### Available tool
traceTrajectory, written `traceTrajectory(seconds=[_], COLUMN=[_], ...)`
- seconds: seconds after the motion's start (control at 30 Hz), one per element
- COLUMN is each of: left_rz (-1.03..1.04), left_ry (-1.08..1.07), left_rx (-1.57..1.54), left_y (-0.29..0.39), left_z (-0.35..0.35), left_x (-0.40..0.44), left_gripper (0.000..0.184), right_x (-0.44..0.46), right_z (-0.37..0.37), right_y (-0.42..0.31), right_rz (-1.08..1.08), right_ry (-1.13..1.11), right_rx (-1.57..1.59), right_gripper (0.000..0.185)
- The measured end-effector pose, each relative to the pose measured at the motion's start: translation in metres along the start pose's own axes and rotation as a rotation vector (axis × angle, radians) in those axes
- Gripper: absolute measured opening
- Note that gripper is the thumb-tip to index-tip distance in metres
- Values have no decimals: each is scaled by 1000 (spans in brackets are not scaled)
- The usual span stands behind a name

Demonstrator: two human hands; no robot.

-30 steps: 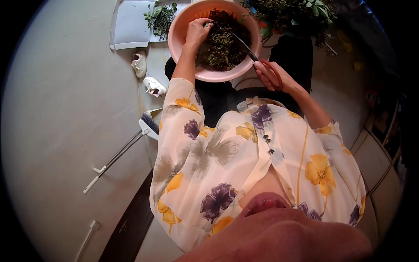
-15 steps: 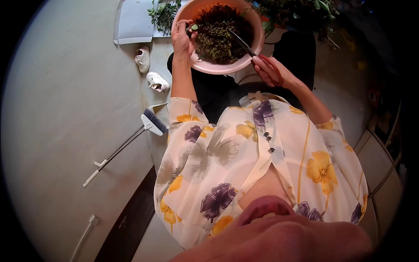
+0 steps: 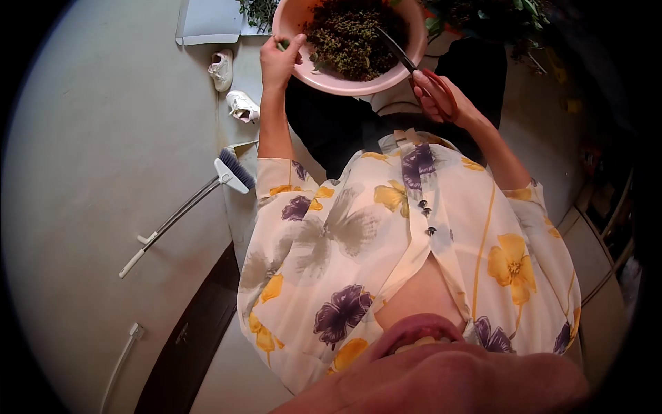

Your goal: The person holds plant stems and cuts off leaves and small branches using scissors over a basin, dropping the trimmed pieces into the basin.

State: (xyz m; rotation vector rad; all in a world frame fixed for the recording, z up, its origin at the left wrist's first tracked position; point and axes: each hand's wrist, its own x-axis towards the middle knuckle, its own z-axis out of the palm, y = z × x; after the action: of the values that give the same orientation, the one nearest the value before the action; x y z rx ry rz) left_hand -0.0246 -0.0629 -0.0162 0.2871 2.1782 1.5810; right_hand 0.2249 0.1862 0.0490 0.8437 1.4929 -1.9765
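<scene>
A pink basin (image 3: 355, 88) is in front of my lap, filled with dark clusters of small berries or buds (image 3: 352, 45) on stems. My right hand (image 3: 441, 100) is closed around the red handles of a pair of scissors (image 3: 398, 54). Their dark blades reach over the basin's right side, with the tip above the clusters. At the basin's left rim, my left hand (image 3: 277, 65) is closed, and a bit of a green leaf (image 3: 283, 45) shows between the fingers. The rest of what it holds is hidden.
Cut leafy sprigs (image 3: 261, 12) lie on a white sheet (image 3: 210, 24) at the upper left. More leafy branches (image 3: 496, 17) are heaped beyond the basin at right. White shoes (image 3: 241, 105) and a broom (image 3: 233, 172) are on the floor at left.
My left hand has shifted left, from over the basin's inside to its outer rim, and turned. The scissors stay in my right hand over the basin. The whole view has tilted slightly.
</scene>
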Motion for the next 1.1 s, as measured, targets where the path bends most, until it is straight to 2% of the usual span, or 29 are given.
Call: traceTrajectory(seconds=[0.07, 0.1, 0.13, 0.17, 0.23, 0.27, 0.43, 0.5, 0.53, 0.57, 0.63, 0.67, 0.7, 0.83, 0.9, 0.93, 0.97, 1.03, 1.1], left_rz=[209, 329, 271, 356, 279, 304, 172, 131, 268, 269, 136, 112, -51, 73, 300, 446, 445, 244, 267], left_ry=[-85, -125, -158, -74, -82, 27, -20, -93, -116, -116, -117, -119, -127, -26, 0, 94, 94, 137, 154], left_rx=[309, 376, 379, 612, 683, 771, 710, 498, 368, 369, -33, -95, -221, -29, 279, 427, 427, 430, 401], left_y=[10, 2, -5, -16, -15, -20, -27, -22, -22, -24, -31, -26, -8, -23, -30, -39, -41, -44, -50], left_z=[28, 43, 44, 73, 84, 98, 95, 89, 77, 68, 57, 59, 48, 34, 50, 67, 70, 81, 86], left_x=[-4, 1, 4, 4, 3, 5, 14, 12, 4, 7, 0, -2, -12, -6, 7, 19, 19, 25, 27], left_gripper=[25, 25, 27, 32, 35, 35, 28, 25, 23, 23, 18, 15, 15, 15, 21, 26, 26, 31, 33], right_x=[-3, -4, -4, -4, -3, -4, -7, -7, -7, -5, -6, -4, -3, -3, -1, 0, -1, -1, 0], right_z=[3, 5, 8, 9, 14, 13, 6, 6, 6, 3, 3, 2, 1, 8, 8, 9, 11, 10, 10], right_y=[-3, -5, -5, -6, -8, -8, -5, -5, 1, 0, 5, 3, 4, 4, 4, 2, 2, 2, 5], right_rz=[-10, -9, -13, -18, -11, -2, -22, -9, -14, -26, -38, -65, -59, -77, -78, -80, -66, -52, -45], right_ry=[29, 31, 10, -2, 1, 16, 30, 30, 30, 29, 38, 44, 42, 36, 45, 43, 53, 81, 66], right_rx=[-35, -36, -23, -8, 9, 28, 45, 49, 49, 36, 20, -10, -5, -80, -108, -112, -108, -103, -64], right_gripper=[55, 55, 55, 55, 55, 55, 53, 55, 55, 56, 57, 58, 58, 59, 59, 59, 59, 59, 59])
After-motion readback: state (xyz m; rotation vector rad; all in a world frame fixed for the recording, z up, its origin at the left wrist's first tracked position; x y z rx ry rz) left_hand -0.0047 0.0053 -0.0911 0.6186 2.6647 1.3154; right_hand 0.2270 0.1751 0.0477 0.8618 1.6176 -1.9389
